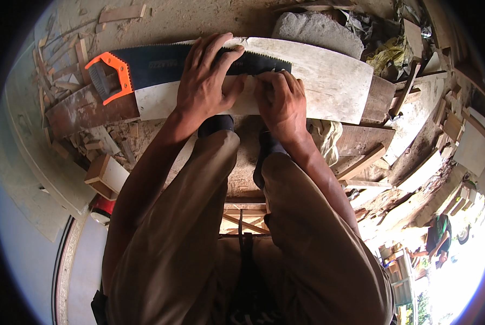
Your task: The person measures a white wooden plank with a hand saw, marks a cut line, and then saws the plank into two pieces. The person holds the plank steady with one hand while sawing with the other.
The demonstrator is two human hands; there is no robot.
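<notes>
A hand saw lies across a long pale board (329,81) in front of me. Its dark blade (156,66) has the teeth turned to the far side, and its orange handle (124,76) points left. Over the middle of the blade rests my left hand (204,76), fingers spread and reaching past the toothed edge, thumb near the blade's lower edge. My right hand (283,100) is closed in a pinch beside the blade's tip. Whatever its fingers hold is too small or hidden to make out.
Behind the board sits a grey stone block (318,33). A brown plank (91,111) lies under the board. Wood scraps cover the ground on both sides, with a small wooden box (107,176) at left. Far right, another person (439,238) is visible outdoors.
</notes>
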